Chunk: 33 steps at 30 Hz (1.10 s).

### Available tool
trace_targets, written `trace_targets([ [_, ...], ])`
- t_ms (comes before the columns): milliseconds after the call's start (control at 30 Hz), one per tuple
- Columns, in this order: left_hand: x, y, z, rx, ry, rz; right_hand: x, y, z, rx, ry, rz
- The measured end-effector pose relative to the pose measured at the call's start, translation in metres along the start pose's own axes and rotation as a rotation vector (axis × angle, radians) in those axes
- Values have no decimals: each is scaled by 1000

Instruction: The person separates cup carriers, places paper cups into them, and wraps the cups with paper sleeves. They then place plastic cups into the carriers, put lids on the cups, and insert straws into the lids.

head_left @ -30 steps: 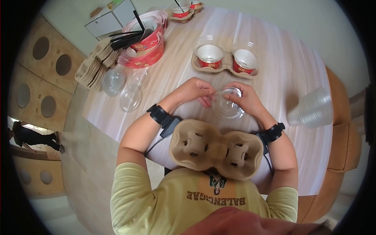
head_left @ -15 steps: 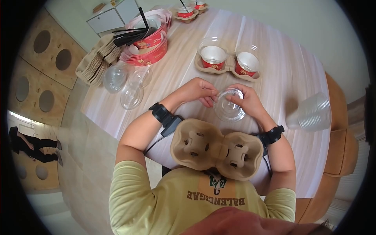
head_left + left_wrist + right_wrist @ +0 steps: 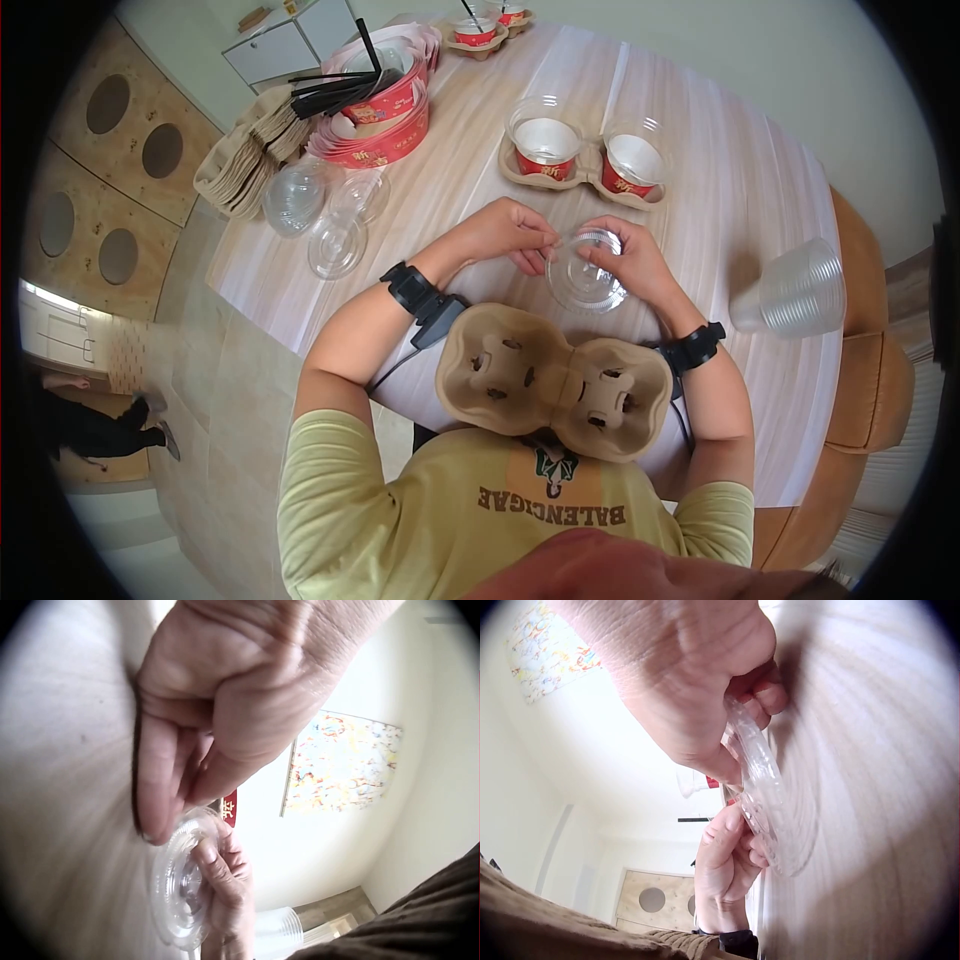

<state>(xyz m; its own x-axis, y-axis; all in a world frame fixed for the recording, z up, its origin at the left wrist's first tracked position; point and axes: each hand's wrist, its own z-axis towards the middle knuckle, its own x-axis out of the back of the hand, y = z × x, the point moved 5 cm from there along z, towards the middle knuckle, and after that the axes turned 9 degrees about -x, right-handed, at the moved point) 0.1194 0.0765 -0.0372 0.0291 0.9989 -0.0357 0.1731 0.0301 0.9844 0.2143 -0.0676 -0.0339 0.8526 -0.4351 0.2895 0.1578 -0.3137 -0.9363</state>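
Observation:
A clear round plastic lid [image 3: 580,290] is held tilted over the table in front of the person. My right hand [image 3: 632,258] grips its far right rim, with the thumb on the upper face. On the other side, my left hand [image 3: 513,236] pinches at the lid's left edge; the right wrist view shows that thumb [image 3: 733,819] and fingertips right at the rim. In the left wrist view the lid [image 3: 166,900] stands nearly on edge. Closer to the body lies a brown two-hole pulp cup carrier [image 3: 468,350]. Beyond the hands, another carrier [image 3: 535,181] bears two red cups [image 3: 620,180].
Stacked clear cups [image 3: 795,290] lie on the right. On the left are loose clear lids [image 3: 337,245], a clear dome [image 3: 295,200], red paper sleeves [image 3: 375,148], black straws [image 3: 335,97] and stacked carriers [image 3: 238,170]. More red cups [image 3: 475,38] stand far back.
Both hands stay nearly in place at the lid, whose tilt shifts slightly. The view moves a little, and a person in the left background has changed position.

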Motion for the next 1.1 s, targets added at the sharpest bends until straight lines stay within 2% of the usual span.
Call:
trace_targets([
  [767,-1,6,-6,32,-1,84,-5,-3,-5,15,30,-81],
  [1100,-2,9,-6,14,-6,129,-6,-8,-7,77,66,-127],
])
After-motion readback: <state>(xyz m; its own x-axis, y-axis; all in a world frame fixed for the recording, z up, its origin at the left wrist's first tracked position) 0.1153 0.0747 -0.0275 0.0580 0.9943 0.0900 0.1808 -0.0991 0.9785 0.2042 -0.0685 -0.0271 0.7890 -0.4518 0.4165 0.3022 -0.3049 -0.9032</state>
